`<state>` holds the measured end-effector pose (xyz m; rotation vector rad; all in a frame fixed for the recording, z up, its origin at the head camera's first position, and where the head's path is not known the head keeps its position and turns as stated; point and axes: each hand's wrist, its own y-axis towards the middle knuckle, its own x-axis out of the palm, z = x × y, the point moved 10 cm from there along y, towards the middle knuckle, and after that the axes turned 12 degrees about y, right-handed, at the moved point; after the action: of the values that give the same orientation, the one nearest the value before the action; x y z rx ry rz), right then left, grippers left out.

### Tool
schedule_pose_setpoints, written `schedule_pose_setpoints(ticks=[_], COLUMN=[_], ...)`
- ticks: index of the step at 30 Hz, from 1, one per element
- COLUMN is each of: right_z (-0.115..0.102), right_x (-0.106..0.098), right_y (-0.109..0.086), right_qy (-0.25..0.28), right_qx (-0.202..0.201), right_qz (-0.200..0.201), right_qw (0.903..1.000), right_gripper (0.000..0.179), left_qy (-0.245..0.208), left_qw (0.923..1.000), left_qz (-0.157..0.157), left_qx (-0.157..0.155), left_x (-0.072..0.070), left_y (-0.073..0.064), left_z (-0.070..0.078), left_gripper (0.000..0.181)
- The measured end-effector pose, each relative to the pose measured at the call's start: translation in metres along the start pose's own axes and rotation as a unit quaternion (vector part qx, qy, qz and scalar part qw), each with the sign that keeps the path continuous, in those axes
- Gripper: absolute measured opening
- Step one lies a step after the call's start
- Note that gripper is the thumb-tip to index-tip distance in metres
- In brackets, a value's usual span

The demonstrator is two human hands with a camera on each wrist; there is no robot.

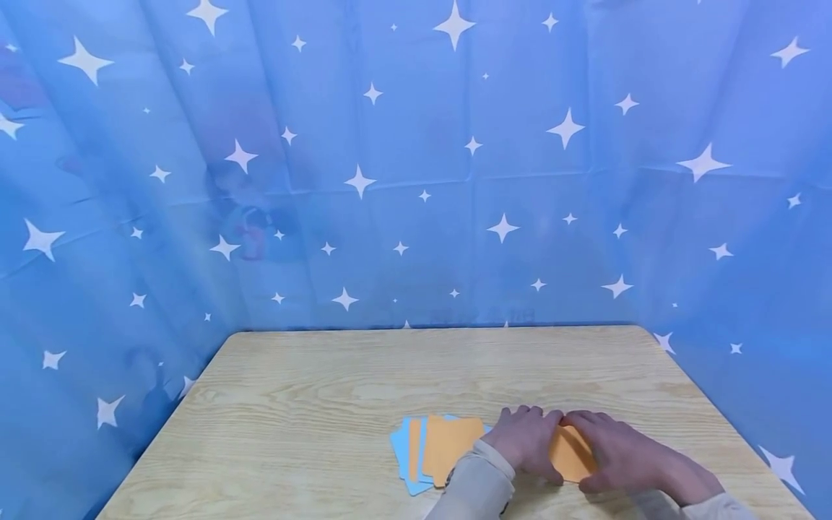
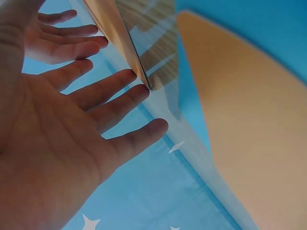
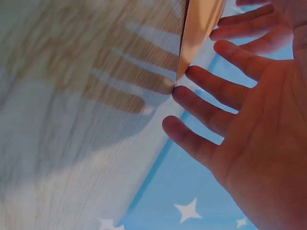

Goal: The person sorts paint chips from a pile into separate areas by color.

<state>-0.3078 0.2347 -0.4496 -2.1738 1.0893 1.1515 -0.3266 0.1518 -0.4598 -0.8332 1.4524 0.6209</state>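
Both hands frame an orange card [image 1: 572,456] lying at the right front of the table; whether more cards lie under it cannot be told. My left hand [image 1: 528,442] arches along its left side, and my right hand [image 1: 620,456] arches along its right. In the left wrist view, spread, nearly straight fingers [image 2: 120,110] meet the card's edge at their tips. The right wrist view shows similarly extended fingers [image 3: 204,110] touching a card corner. Left of the hands lies a loose spread of overlapping orange cards [image 1: 456,442] and blue cards [image 1: 401,453], partly covered by the left forearm.
The pale wood-grain table [image 1: 292,419] reaches back to a blue curtain [image 1: 416,130] with white stars, which also hangs along both sides. Close to the left wrist camera, a large orange card [image 2: 259,124] overlaps blue ones.
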Motion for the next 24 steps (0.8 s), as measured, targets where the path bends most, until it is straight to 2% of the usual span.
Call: schedule_pose_setpoints(ticks=[5,10,14,18,24], right_z=[-0.005,-0.017,-0.027,-0.036,-0.054], right_x=[0.000,-0.003,-0.006,-0.009,-0.013], right_y=[0.003,0.008,0.013,0.021,0.033], right_qy=[-0.014,-0.022,0.000,0.012,0.012], right_qx=[0.001,-0.011,-0.015,-0.010,-0.019], right_qz=[0.006,0.027,0.027,0.025,0.035], right_qw=[0.9999,0.9993,0.9995,0.9996,0.9991], right_gripper=[0.079,0.082,0.082,0.083,0.084], left_qy=[0.018,0.030,0.023,0.005,-0.022], left_qw=[0.9998,0.9992,0.9993,0.9989,0.9971], left_qz=[0.009,0.022,0.014,0.005,0.023], left_qx=[-0.005,-0.012,-0.025,-0.047,-0.069], left_x=[-0.002,-0.012,-0.018,-0.021,-0.027], left_y=[-0.004,-0.014,-0.023,-0.034,-0.054], left_z=[-0.004,-0.017,-0.037,-0.064,-0.101], left_gripper=[0.085,0.090,0.094,0.096,0.095])
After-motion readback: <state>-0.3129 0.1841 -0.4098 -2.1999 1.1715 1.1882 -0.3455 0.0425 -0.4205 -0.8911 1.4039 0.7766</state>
